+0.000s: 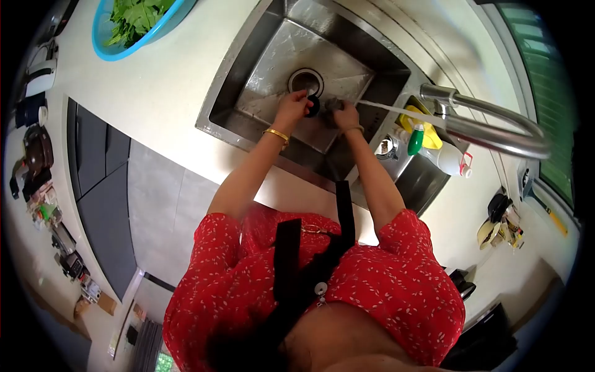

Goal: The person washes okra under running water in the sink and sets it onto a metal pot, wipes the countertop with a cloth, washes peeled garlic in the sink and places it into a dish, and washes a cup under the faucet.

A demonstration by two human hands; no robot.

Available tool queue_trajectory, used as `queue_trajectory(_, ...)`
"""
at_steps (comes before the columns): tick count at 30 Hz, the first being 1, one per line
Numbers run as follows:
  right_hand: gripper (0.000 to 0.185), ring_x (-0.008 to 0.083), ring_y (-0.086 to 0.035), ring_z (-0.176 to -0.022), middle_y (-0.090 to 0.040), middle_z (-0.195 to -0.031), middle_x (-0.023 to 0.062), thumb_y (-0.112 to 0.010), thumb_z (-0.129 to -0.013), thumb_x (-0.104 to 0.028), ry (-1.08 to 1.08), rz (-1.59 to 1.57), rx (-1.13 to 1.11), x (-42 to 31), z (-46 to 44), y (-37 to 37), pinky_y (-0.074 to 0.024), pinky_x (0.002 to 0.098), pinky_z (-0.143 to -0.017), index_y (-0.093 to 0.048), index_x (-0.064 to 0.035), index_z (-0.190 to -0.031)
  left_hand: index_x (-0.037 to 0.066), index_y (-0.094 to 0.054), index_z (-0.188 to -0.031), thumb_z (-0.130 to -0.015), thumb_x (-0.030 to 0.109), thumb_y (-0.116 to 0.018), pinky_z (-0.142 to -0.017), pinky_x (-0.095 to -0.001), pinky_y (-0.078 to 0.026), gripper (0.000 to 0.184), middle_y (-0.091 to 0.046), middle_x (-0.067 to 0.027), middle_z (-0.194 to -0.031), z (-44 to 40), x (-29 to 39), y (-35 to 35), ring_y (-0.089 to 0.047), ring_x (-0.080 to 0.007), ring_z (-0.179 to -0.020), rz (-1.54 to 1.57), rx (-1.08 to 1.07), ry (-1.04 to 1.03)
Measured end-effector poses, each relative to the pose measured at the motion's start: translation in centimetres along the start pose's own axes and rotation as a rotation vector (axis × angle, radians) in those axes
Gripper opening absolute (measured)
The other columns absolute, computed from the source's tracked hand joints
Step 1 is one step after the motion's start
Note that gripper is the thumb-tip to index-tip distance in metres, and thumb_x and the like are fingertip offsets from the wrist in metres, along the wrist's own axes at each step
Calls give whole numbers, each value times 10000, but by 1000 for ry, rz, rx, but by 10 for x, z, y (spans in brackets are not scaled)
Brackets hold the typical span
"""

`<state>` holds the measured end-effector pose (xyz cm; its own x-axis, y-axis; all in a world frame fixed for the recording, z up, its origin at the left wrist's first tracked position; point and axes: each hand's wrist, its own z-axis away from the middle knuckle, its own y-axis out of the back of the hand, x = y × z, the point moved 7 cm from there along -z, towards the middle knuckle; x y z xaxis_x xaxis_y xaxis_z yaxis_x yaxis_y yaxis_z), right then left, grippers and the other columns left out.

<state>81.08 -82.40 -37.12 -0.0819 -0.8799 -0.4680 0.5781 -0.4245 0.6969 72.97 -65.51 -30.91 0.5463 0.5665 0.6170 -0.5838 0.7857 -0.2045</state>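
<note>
Both hands are inside a steel sink [263, 87]. My left hand [292, 108], with a gold bangle at the wrist, is closed on a small black object [313, 106] just below the round drain [306, 82]. To its right, my right hand [344, 116] has its fingers wrapped round a dark greyish scrubber-like thing [333, 105], whose exact kind is unclear. A stream of water [387, 107] runs from the curved faucet [496, 132] toward my right hand.
A blue basket [106, 54] of green leaves [137, 20] stands on the counter at the upper left. Right of the sink are a yellow cloth [427, 129], a green-capped bottle [416, 140] and a white bottle [447, 160]. A window [539, 93] lies beyond the faucet.
</note>
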Motion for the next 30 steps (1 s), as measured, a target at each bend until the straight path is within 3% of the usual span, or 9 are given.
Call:
queue_trajectory(2, 454, 336, -518, -958, -531, -1043, 221, -546, -693, -128, 8, -244, -65, -14, 24, 32, -418, 352, -812, -462, -36, -1130, 17, -556, -955, -829, 90, -482, -457, -175, -334, 163, -537, -9, -683, 7, 0, -16, -456, -62, -529, -46, -108, 45)
queue_trajectory(6, 389, 266, -562, -820, -571, -832, 166, -610, -670, -192, 243, -865, 65, -54, 59, 58, -430, 313, -733, -503, -31, -1008, 5, -553, -962, -834, 69, -456, -473, -179, -341, 173, -529, 4, -692, 25, -3, -58, -460, -64, -540, -141, -363, 58)
queue_trajectory(10, 295, 324, -549, -711, -548, -737, 171, -607, -679, -207, 200, -632, 255, -53, 57, 67, -423, 371, -625, -457, -1, -830, 5, -560, -934, -837, 76, -457, -471, -181, -340, 158, -519, 10, -692, 34, -4, -67, -448, -60, -533, -302, -393, 3)
queue_trajectory(13, 296, 350, -549, -707, -566, -735, 176, -596, -700, -227, 167, -479, 383, -63, 62, 76, -424, 380, -628, -482, 2, -848, 4, -553, -956, -833, 81, -472, -470, -177, -337, 166, -523, 9, -698, 43, 1, -65, -447, -61, -532, -292, -406, -10)
queue_trajectory(16, 346, 251, -547, -643, -562, -701, 153, -594, -740, -268, 51, -417, 415, -67, 60, 82, -415, 341, -591, -526, 35, -893, -3, -536, -994, -827, 85, -488, -462, -185, -344, 194, -534, 0, -709, 45, 8, -60, -456, -70, -524, -217, -321, 22)
queue_trajectory(19, 342, 244, -540, -629, -563, -700, 142, -589, -754, -279, 31, -654, 277, -54, 49, 72, -408, 346, -581, -527, 34, -878, 2, -521, -961, -825, 89, -497, -448, -196, -352, 163, -540, -17, -702, 46, 13, -55, -467, -82, -516, -112, -241, 49)
queue_trajectory(23, 349, 357, -554, -779, -568, -856, 209, -603, -702, -206, 303, -678, 199, -60, 51, 60, -434, 381, -671, -480, 4, -953, 19, -500, -876, -830, 88, -490, -428, -203, -351, 83, -537, -37, -684, 44, 10, -54, -476, -97, -511, -222, -199, 6)
queue_trajectory(27, 361, 382, -542, -830, -559, -895, 228, -599, -700, -201, 121, -412, 345, -64, 53, 71, -433, 392, -698, -462, 13, -957, 22, -503, -843, -830, 93, -479, -399, -223, -345, 76, -514, -28, -634, 44, 7, -61, -435, -100, -456, -244, -215, -55)
queue_trajectory(30, 330, 385, -528, -858, -562, -870, 235, -564, -747, -217, 54, -634, 293, -58, 45, 69, -420, 392, -711, -488, 19, -964, 27, -514, -818, -838, 119, -467, -376, -223, -317, 105, -470, -4, -582, 41, 10, -55, -381, -86, -419, -165, -204, 12)
